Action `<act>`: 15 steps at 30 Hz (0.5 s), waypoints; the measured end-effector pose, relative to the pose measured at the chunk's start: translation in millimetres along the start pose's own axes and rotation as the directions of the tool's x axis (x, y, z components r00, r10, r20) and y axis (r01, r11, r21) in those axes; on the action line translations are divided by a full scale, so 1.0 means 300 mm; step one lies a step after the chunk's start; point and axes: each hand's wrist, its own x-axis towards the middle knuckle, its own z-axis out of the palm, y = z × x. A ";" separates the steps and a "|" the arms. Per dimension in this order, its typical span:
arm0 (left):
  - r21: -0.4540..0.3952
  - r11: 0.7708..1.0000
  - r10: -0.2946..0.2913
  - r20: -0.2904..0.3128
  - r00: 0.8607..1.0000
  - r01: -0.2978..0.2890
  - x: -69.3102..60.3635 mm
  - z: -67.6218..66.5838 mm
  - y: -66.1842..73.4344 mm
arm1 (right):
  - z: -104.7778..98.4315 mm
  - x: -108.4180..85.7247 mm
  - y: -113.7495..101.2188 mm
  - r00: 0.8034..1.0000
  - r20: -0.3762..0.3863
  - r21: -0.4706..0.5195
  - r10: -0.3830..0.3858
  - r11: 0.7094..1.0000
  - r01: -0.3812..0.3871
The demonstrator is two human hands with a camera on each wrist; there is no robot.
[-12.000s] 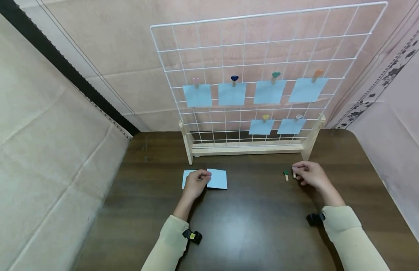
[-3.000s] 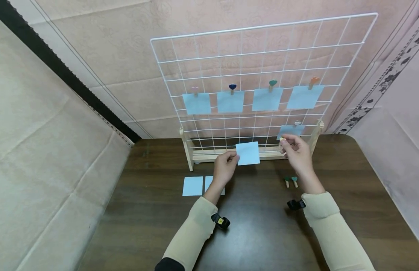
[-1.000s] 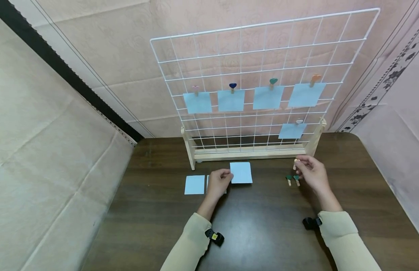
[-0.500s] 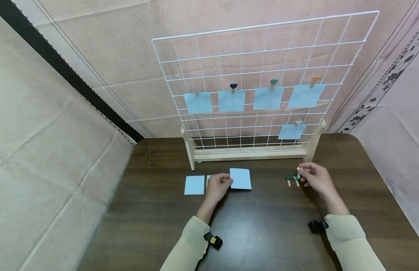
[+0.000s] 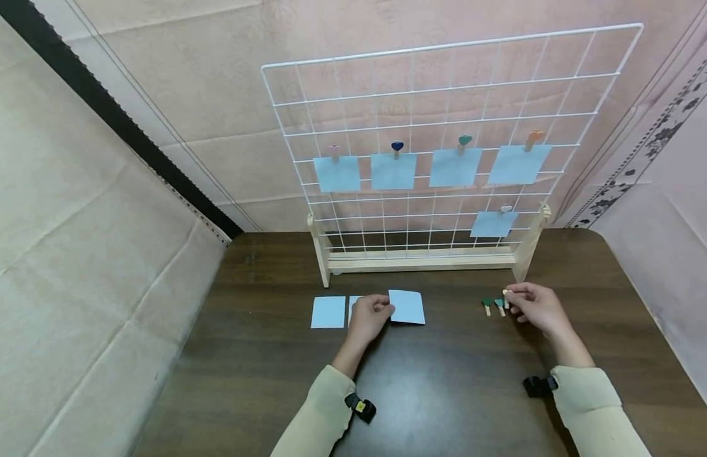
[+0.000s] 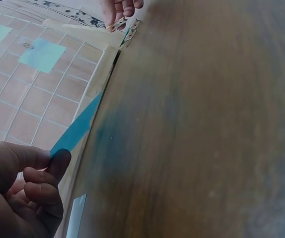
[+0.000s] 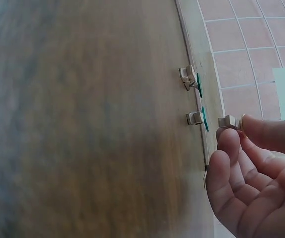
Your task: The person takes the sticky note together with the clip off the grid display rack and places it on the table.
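My left hand (image 5: 369, 316) pinches the edge of a blue paper card (image 5: 407, 307) low over the table, partly in front of another card lying there. In the left wrist view, thumb and finger hold that card tilted, nearly edge-on. On the right, my right hand (image 5: 539, 309) pinches a small wooden clothespin (image 7: 228, 122) with a pale yellow heart, just above the tabletop. Two clothespins with green hearts (image 5: 487, 303) lie right beside it. Behind both hands stands a white wire grid (image 5: 410, 216), with several blue cards in its upper row and one card (image 5: 494, 224) at lower right, each clipped by a heart clothespin.
A blue card (image 5: 328, 312) lies flat on the brown table (image 5: 410, 393), left of my left hand. The grid's wooden base (image 5: 422, 262) runs along the table's back, with an upright foot at each end. Pale cloth (image 5: 102, 266) hangs around the table.
Earlier, a second lower-row card hung by the yellow-heart clothespin. Both came off the grid; my left hand has brought the card down to the table, and my right hand the clothespin beside the green ones.
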 end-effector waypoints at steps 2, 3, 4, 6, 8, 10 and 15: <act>-0.008 1.000 -0.008 0.009 1.000 0.008 0.002 0.000 -0.002 | -0.002 0.001 0.004 1.000 0.004 -0.005 0.001 1.000 -0.001; -0.012 1.000 -0.013 0.012 1.000 0.013 0.003 0.001 -0.003 | -0.003 0.002 0.005 1.000 0.006 -0.009 0.002 1.000 -0.002; -0.015 1.000 -0.019 0.012 1.000 0.020 0.004 0.000 -0.004 | -0.005 0.002 0.006 1.000 0.007 -0.012 0.003 1.000 -0.003; -0.020 0.999 -0.031 0.012 0.999 0.032 0.003 0.000 -0.001 | -0.008 0.003 0.008 1.000 0.009 -0.019 0.009 1.000 -0.009; -0.029 0.999 -0.038 0.017 0.999 0.038 0.002 0.000 -0.001 | -0.011 0.002 0.010 1.000 0.015 -0.025 0.019 1.000 -0.019; -0.029 0.999 -0.036 0.025 0.999 0.037 0.000 0.001 0.000 | -0.014 0.001 0.011 0.999 0.025 -0.029 0.032 0.999 -0.031; 0.025 0.999 -0.021 0.032 0.999 0.020 0.001 0.004 -0.005 | -0.018 0.002 0.010 0.997 0.049 -0.033 0.052 0.998 -0.050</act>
